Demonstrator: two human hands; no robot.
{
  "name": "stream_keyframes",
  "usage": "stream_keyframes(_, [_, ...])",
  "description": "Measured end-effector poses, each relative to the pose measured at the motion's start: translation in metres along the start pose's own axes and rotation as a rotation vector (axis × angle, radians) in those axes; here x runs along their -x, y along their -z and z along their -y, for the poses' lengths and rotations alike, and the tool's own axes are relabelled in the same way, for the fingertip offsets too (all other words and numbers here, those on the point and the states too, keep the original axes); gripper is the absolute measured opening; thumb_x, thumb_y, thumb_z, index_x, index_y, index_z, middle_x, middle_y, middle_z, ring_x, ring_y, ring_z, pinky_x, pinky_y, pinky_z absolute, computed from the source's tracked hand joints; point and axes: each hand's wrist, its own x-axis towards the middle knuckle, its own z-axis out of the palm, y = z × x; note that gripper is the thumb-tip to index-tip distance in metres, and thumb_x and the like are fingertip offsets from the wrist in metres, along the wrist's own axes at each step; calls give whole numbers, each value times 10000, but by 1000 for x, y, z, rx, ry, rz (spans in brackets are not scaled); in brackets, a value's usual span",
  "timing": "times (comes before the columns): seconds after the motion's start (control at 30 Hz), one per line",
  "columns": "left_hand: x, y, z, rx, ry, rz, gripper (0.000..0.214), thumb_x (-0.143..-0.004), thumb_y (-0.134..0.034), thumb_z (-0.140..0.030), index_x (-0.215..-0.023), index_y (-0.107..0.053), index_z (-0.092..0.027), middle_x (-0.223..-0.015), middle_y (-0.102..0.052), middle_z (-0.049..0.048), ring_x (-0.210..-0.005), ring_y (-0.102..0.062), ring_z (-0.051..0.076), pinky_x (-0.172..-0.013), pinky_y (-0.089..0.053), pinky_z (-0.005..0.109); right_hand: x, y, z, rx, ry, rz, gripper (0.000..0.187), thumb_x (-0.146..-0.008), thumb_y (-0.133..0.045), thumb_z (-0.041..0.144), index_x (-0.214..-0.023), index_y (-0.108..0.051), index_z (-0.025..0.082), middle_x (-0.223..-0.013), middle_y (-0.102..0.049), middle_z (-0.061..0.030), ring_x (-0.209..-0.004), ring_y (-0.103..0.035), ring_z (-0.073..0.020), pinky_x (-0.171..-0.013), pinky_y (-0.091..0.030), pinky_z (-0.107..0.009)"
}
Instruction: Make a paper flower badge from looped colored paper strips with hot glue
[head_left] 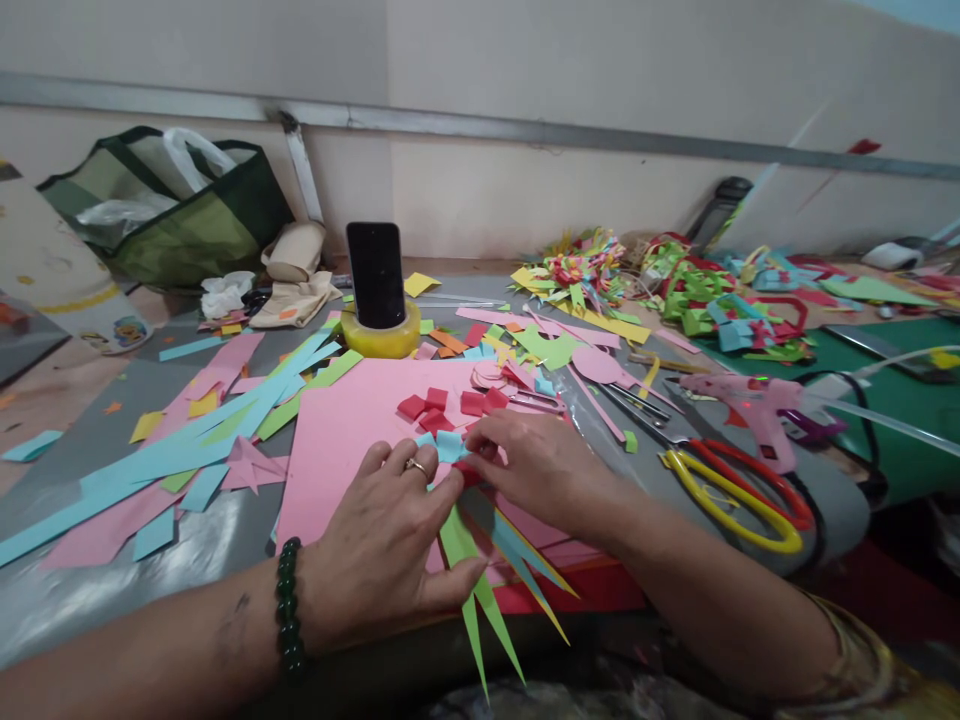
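Smartphone (375, 275) stands in a tape roll (382, 342) behind the paper sheet (334, 425). Paper strips (225, 425) lie left of the sheet; scissors (679, 440) and a glue gun (750, 400), right.

Big paper sheet (330, 420) plain pink, small paper squares (435, 400) red, small folded piece (450, 446) light blue. Pointed strips (459, 545) lime green; spikes (506, 537) beside them blue with yellow edges. Scissors (709, 450): one handle loop yellow, other red. Glue gun (739, 390) pink, green light on it. Tape roll (382, 342) yellow, phone (375, 270) black. Bag (202, 225) panelled in dark and lighter green. Table cover (240, 530) grey. Bead bracelet (288, 610) dark green.
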Motion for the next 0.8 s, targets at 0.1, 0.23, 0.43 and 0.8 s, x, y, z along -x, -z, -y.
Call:
stream_keyframes(0.1, [1, 1, -1, -3, 5, 1, 487, -840, -447, -593, -1007, -616, -167, -952, -569, 98, -922, -485, 288, -816, -330, 440, 1, 4, 1, -40, -16, -15, 105, -819, -613, 216, -868, -701, 187, -822, -707, -27, -738, -611, -164, -656, -388, -269])
stream_keyframes(0.23, [3, 1, -1, 4, -9, 5, 455, -836, -479, -522, -1100, -609, -175, -949, -571, 91, -912, -475, 284, -803, -326, 434, 1, 11, -6, -136, -36, -140, 110, -850, -595, 241, -829, -692, 193, -790, -696, -4, -702, -588, -129, -649, -395, -248])
stream_keyframes(0.43, [4, 0, 0, -6, -34, -41, 486, -849, -476, -479, -1208, -575, -166, -943, -573, 89, -906, -469, 283, -783, -316, 427, 6, 19, -17, -256, 62, -224, 122, -862, -589, 232, -814, -689, 182, -708, -666, 15, -600, -539, -84, -586, -379, -207])
stream_keyframes(0.8, [3, -3, 0, -23, -42, -50, 433, -855, -468, -471, -1112, -604, -150, -939, -572, 88, -893, -462, 274, -797, -313, 424, 10, 15, -14, -227, 262, -66, 149, -841, -563, 141, -862, -710, 159, -732, -648, -8, -646, -533, -96, -619, -371, -213])
